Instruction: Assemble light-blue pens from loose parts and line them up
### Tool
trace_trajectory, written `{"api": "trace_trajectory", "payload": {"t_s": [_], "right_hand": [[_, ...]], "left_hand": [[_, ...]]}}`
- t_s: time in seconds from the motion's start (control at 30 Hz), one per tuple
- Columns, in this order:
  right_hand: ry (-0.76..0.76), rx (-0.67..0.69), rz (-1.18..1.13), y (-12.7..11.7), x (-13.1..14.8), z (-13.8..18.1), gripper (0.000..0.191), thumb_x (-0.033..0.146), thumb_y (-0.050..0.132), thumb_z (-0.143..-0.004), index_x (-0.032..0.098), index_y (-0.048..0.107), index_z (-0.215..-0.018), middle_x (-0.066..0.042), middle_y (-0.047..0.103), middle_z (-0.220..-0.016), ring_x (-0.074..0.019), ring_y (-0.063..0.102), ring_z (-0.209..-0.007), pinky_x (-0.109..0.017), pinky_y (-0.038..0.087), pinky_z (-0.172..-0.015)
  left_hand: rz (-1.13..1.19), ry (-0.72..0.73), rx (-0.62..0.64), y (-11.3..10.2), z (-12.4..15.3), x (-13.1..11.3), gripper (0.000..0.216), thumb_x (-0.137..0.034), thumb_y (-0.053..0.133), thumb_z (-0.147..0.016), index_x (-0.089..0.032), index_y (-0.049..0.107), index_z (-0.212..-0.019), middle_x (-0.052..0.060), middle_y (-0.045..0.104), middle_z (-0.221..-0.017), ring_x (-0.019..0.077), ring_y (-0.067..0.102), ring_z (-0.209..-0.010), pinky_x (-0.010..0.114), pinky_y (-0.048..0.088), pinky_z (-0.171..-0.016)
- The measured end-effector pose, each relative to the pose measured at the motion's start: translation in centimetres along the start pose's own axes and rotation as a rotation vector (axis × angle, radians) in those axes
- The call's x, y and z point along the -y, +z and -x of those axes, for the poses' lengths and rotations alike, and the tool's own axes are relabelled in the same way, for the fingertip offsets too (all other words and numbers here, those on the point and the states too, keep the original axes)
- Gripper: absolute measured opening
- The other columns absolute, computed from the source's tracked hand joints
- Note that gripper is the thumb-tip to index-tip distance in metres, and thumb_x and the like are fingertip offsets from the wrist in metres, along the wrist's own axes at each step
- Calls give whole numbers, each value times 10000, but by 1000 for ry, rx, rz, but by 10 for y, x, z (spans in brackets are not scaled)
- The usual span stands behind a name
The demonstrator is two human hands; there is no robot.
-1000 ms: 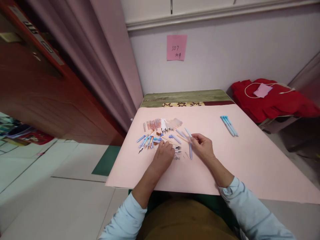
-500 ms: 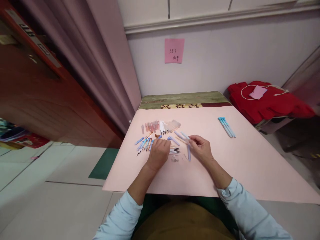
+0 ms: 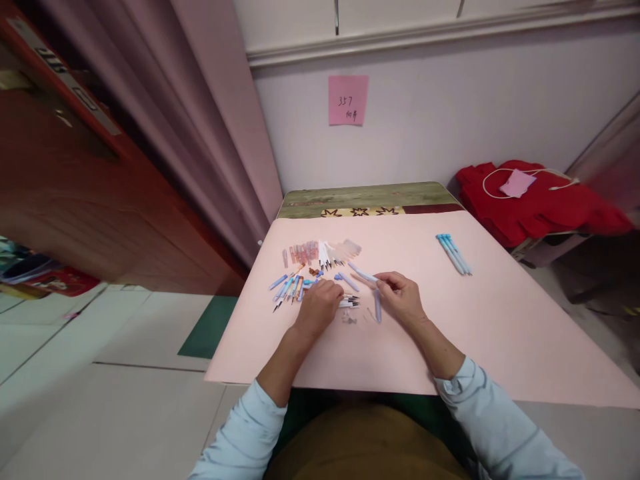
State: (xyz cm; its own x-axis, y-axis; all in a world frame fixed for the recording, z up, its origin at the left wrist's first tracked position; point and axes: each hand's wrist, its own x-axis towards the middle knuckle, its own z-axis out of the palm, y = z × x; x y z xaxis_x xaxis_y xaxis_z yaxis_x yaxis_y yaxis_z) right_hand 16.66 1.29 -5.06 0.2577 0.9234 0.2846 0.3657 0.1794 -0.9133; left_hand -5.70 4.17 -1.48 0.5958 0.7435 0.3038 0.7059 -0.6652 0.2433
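Right hand [image 3: 401, 299]: fingers pinched on a pale blue pen barrel [image 3: 361, 273]. The barrel sticks out from the fingertips toward the far left corner of the tabletop and sits low over the pink sheet [image 3: 500, 320].
Left hand [image 3: 320, 307]: knuckles up and fingers curled, with the fingertips down among small parts near the middle of the sheet. Whether it grips one cannot be told.
Pen barrel's place: left of the tabletop's middle, between the two hands and a little farther from the near edge than they are.
Second barrel [image 3: 377, 308]: lies flat on the sheet, just beside the right hand's thumb side, pointing toward the near edge.
Refills [image 3: 349, 303]: a few thin sticks with dark tips, between the two hands, touching or almost touching the left fingertips.
Loose pen parts [image 3: 293, 285]: blue and orange bits fanned out on the left half of the sheet, just beyond the left hand.
Clear caps [image 3: 306, 253]: a short row beyond the loose parts, toward the far left corner.
Finished pens [image 3: 453, 253]: several pale blue ones side by side, toward the far right corner, well apart from both hands.
Tabletop [image 3: 370, 195]: a green strip shows past the sheet's far edge.
Sleeves [image 3: 493, 427]: pale blue, pushed up past the wrists.
Pink note [image 3: 349, 100]: stuck on the wall above the far edge.
Red cloth [image 3: 537, 203]: heaped off the right side, with a white cord on it.
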Motion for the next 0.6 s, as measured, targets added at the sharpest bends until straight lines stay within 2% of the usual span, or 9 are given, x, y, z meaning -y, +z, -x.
{"api": "trace_trajectory", "payload": {"t_s": [0.43, 0.6], "right_hand": [[4, 0, -22, -1, -3, 0, 226, 331, 609, -792, 182, 743, -896, -49, 708, -842, -167, 597, -691, -268, 467, -620], [6, -7, -19, -1, -3, 1, 225, 332, 609, -792, 184, 744, -895, -46, 709, -829, -163, 593, -678, -267, 465, -615]], "left_hand": [[-4, -10, 110, -3, 21, -14, 83, -175, 587, -869, -186, 622, -794, 48, 613, -836, 200, 548, -860, 342, 422, -798], [7, -52, 86, -2, 26, -15, 61, -184, 603, -858, -190, 612, -798, 51, 613, -863, 201, 547, -869, 345, 424, -796]]}}
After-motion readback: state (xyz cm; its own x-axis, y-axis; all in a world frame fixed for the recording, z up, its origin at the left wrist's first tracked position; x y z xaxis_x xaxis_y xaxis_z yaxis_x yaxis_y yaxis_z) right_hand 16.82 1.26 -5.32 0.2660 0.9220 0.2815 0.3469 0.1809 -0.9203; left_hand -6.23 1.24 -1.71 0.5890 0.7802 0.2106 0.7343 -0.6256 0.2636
